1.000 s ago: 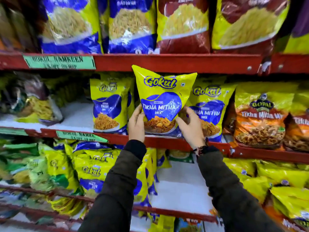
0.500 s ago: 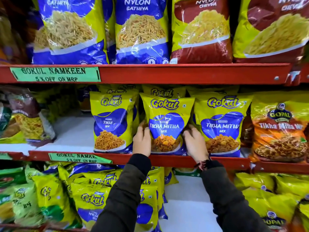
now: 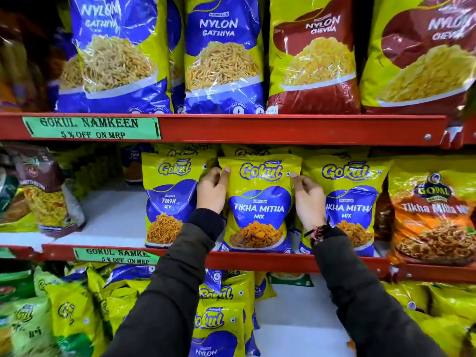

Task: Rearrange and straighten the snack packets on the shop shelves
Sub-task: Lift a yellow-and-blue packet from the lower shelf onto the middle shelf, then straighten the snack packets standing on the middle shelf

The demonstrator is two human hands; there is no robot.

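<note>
A yellow and blue Gokul Tikha Mitha Mix packet [image 3: 258, 202] stands upright at the front of the middle red shelf [image 3: 257, 261]. My left hand [image 3: 212, 191] grips its upper left edge and my right hand [image 3: 309, 199] grips its upper right edge. A Gokul Tikhi Sev packet [image 3: 170, 199] stands just left of it. Another Tikha Mitha Mix packet [image 3: 350, 202] stands just right, partly behind my right hand. More Gokul packets show behind this front row.
An orange Gopal packet [image 3: 435, 215] stands at the right end of this shelf. White shelf floor [image 3: 110, 215] lies bare left of the Tikhi Sev packet. Large Nylon Gathiya [image 3: 224, 55] and Nylon Chevda [image 3: 314, 55] bags fill the top shelf. Leaning packets [image 3: 74, 310] crowd the lower shelf.
The Tikha Mitha Mix packet went from tilted in the air down onto the shelf, upright in the row. Both hands slid from its lower corners up to its upper edges.
</note>
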